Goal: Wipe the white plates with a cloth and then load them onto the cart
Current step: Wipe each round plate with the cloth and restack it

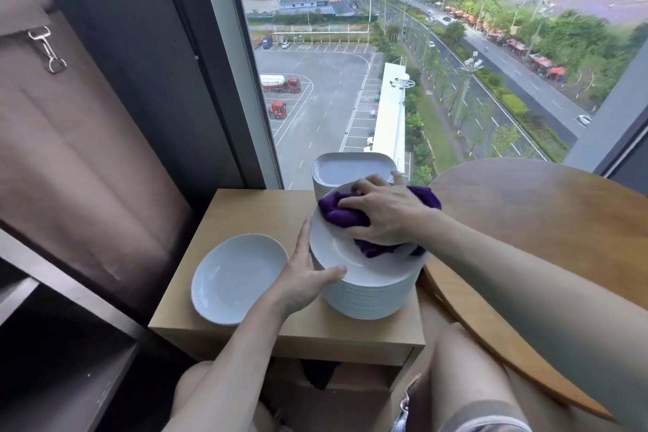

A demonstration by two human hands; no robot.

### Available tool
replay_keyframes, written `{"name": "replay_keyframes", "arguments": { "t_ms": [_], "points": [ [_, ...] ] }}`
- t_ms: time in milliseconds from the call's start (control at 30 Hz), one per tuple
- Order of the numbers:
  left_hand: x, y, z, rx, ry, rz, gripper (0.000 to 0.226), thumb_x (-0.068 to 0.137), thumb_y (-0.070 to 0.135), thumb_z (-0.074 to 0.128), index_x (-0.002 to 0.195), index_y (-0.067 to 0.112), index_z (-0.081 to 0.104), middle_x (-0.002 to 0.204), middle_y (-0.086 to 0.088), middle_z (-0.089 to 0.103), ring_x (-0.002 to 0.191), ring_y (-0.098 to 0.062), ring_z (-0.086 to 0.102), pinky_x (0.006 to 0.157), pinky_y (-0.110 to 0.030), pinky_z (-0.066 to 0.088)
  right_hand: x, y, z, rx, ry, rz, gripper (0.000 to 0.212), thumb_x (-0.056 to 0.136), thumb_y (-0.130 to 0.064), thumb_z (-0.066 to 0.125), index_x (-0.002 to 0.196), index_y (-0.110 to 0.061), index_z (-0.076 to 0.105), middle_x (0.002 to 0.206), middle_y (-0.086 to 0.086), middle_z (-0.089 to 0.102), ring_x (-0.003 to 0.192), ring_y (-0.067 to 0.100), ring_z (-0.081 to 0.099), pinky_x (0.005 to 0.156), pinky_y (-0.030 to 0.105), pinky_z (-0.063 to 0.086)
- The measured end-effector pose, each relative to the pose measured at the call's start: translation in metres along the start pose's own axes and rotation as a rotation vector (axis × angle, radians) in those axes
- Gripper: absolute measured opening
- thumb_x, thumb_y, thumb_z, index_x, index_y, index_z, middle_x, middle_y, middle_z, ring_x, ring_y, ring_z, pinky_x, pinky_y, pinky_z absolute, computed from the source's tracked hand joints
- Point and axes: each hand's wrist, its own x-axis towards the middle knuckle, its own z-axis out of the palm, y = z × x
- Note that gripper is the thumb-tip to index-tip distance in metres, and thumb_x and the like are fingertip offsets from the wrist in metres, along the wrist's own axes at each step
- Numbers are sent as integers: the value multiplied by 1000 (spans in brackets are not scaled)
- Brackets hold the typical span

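Observation:
A tall stack of round white plates (371, 295) stands on a small wooden side table (252, 217). The top plate (333, 245) sits tilted on the stack. My left hand (308, 277) grips its left rim, thumb lying over the edge. My right hand (382, 214) presses a purple cloth (338, 212) onto the plate's face, fingers spread over the cloth. One oval white plate (235, 279) lies alone on the table to the left of the stack. Behind it stands a stack of squarish white plates (347, 168).
A round wooden table (547, 231) adjoins the side table on the right. A dark shelved cart (63, 354) with a brown fabric cover (70, 151) stands at left. A big window lies straight ahead. My knees show below.

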Motion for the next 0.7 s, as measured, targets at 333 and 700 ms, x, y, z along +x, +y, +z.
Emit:
{"name": "replay_keyframes", "arguments": {
  "t_ms": [333, 700],
  "points": [
    [-4, 4, 4, 84, 44, 7, 113, 90, 19, 78, 161, 50, -3, 130, 45, 35, 124, 10, 46, 93, -7, 36, -35, 4, 3, -222, 11, 191, 49, 83, -60, 48, 118, -28, 62, 124, 7, 53, 116, 29, 49, 90, 48, 39],
    [-10, 10, -9, 113, -34, -2, 131, 75, 36, 94, 160, 53, -4, 142, 36, 37, 128, 22, 39, 102, -6, 34, -65, -37, 0, 126, -55, -51, 30, 86, -49, 39, 78, -29, 60, 82, -9, 47, 80, 8, 41, 78, 38, 32]
  ]
}}
